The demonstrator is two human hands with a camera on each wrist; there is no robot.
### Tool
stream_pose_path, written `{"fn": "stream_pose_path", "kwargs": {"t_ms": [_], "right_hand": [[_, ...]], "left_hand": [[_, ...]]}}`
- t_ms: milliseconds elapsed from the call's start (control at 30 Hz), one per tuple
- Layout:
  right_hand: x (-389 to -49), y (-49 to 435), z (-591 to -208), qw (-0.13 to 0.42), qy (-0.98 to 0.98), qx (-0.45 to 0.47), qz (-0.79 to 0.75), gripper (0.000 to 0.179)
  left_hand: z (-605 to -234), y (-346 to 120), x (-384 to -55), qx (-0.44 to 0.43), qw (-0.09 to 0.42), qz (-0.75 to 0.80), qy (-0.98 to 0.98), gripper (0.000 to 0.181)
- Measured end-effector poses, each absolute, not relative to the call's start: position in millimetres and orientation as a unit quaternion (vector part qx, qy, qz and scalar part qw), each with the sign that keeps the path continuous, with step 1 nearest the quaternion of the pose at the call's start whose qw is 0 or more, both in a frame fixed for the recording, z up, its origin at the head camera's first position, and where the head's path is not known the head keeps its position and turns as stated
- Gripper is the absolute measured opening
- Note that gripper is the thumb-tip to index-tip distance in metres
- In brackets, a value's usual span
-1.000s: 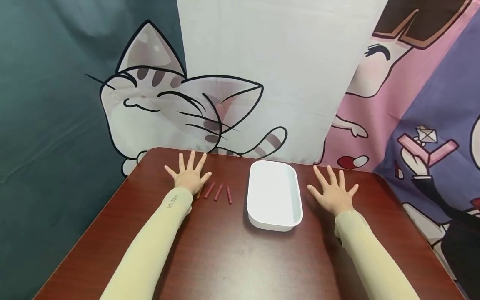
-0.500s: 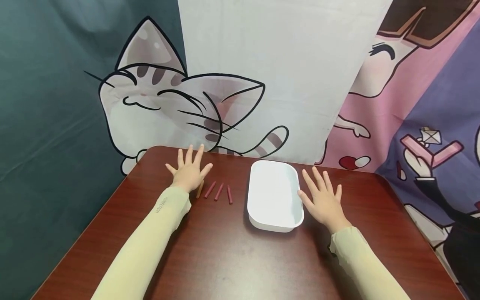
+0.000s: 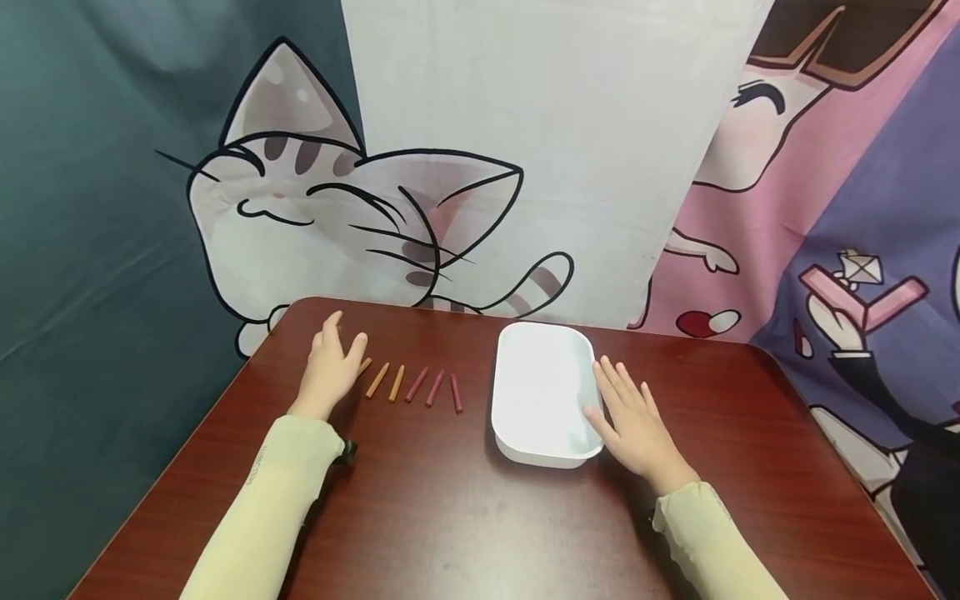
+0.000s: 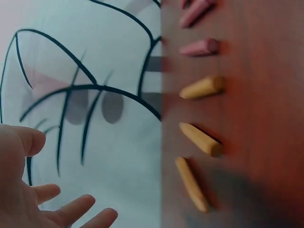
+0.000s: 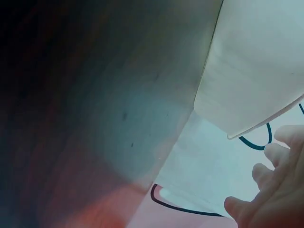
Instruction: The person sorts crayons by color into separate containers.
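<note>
Three ochre-yellow crayons (image 3: 377,381) and three dark red crayons (image 3: 435,388) lie in a row on the left half of the table. My left hand (image 3: 327,371) hovers at the left end of this row, its fingers apart around nothing, and partly covers the outermost yellow crayon (image 3: 364,367). In the left wrist view the hand (image 4: 28,185) shows loosely spread fingers, well apart from the yellow crayons (image 4: 202,139). A white rectangular tray (image 3: 536,383) stands to the right of the row. Straight fingers of my right hand (image 3: 637,425) overlap its right rim. The right wrist view shows that hand (image 5: 280,185) beside the tray's wall (image 5: 256,61).
The reddish-brown wooden table (image 3: 450,517) has rounded far corners. Directly behind its far edge hangs a printed cloth (image 3: 585,167) with a cartoon cat (image 3: 262,242). A teal curtain (image 3: 90,333) runs along the left side.
My left hand has moved left and turned, uncovering more yellow crayons. The right hand has moved left to the tray's rim, its fingers drawn closer together.
</note>
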State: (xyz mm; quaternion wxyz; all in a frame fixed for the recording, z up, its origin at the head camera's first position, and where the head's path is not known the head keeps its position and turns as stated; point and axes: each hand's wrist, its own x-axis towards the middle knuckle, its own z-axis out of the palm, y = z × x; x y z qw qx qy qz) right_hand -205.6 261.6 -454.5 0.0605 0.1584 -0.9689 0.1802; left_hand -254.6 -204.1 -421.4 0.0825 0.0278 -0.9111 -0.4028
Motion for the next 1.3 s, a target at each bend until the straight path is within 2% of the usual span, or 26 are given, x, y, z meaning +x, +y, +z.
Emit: {"fn": "stream_pose_path", "kwargs": {"t_ms": [200, 367, 767, 1000, 1133, 1300], "right_hand": [[-203, 258, -456, 0.043, -0.97, 0.162, 0.177, 0.078], [-202, 258, -455, 0.025, -0.971, 0.166, 0.167, 0.079], [-203, 263, -451, 0.005, -0.975, 0.17, 0.142, 0.077], [-203, 264, -452, 0.021, -0.972, 0.176, 0.155, 0.076], [-204, 265, -454, 0.022, -0.972, 0.177, 0.154, 0.076], [-205, 266, -455, 0.009, -0.973, 0.172, 0.154, 0.077]], "left_hand": [[-435, -216, -250, 0.048, 0.005, -0.386, -0.921, 0.063], [-443, -222, -251, 0.045, -0.026, -0.355, -0.933, 0.057], [-451, -223, -258, 0.043, -0.053, -0.334, -0.94, 0.043], [-459, -223, -271, 0.031, -0.036, -0.305, -0.951, 0.039], [-460, -223, -276, 0.029, -0.026, -0.292, -0.956, 0.028], [-458, -226, -277, 0.036, -0.036, -0.313, -0.948, 0.022]]}}
